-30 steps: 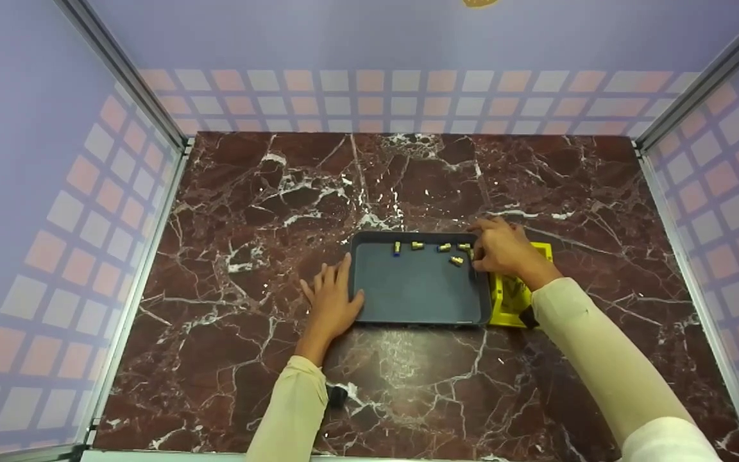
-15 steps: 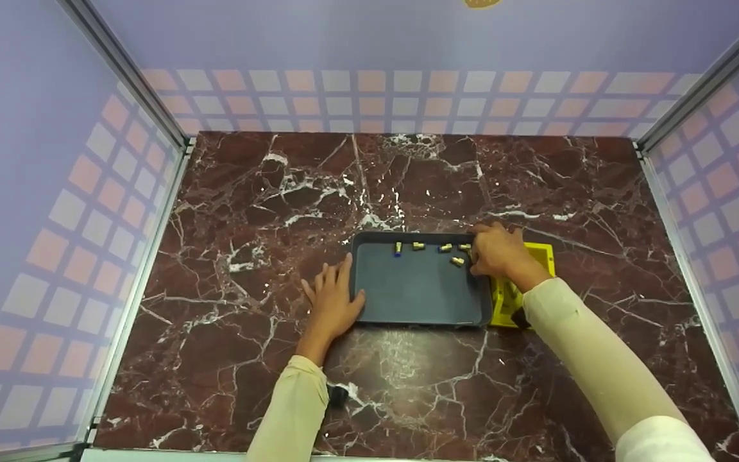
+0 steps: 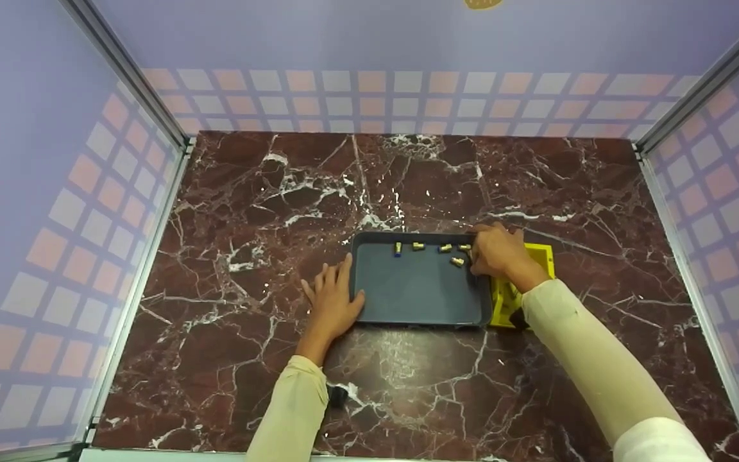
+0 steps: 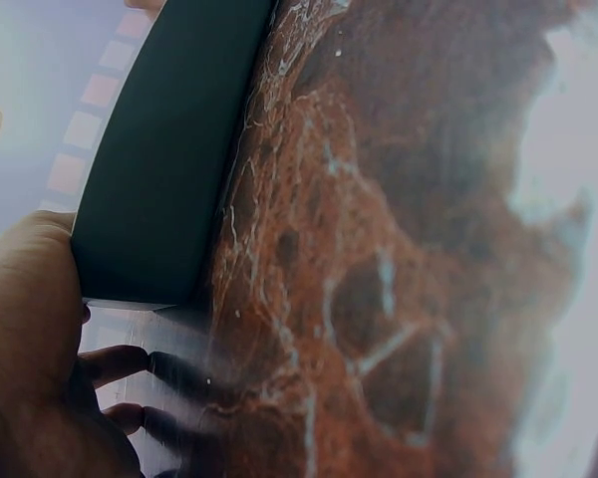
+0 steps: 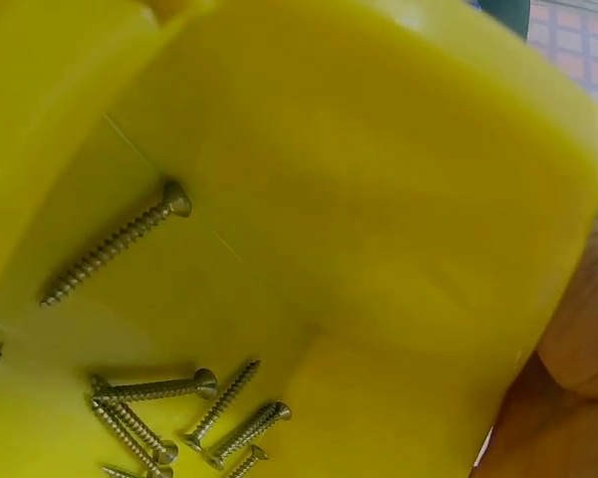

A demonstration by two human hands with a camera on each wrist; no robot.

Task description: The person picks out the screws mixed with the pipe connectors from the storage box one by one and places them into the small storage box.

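Note:
A shallow dark grey tray (image 3: 421, 289) lies on the marble-patterned table. Several brass fittings (image 3: 418, 246), some with blue ends, sit along its back and right part. My left hand (image 3: 332, 301) rests against the tray's left side, its fingers extended; the left wrist view shows that hand beside the dark tray wall (image 4: 164, 169). At the tray's back right corner my right hand (image 3: 499, 251) reaches over the rim with fingers bent down. Its fingertips are hidden, and I cannot tell what they hold.
A yellow bin (image 3: 507, 305) stands against the tray's right side, partly under the right forearm. Several screws (image 5: 120, 244) lie inside it. Patterned panels (image 3: 369, 83) wall the table at the back and both sides.
My right hand has shifted slightly down and turned at the tray corner, covering a fitting that showed beside it earlier. The left hand and the tray stay nearly in place.

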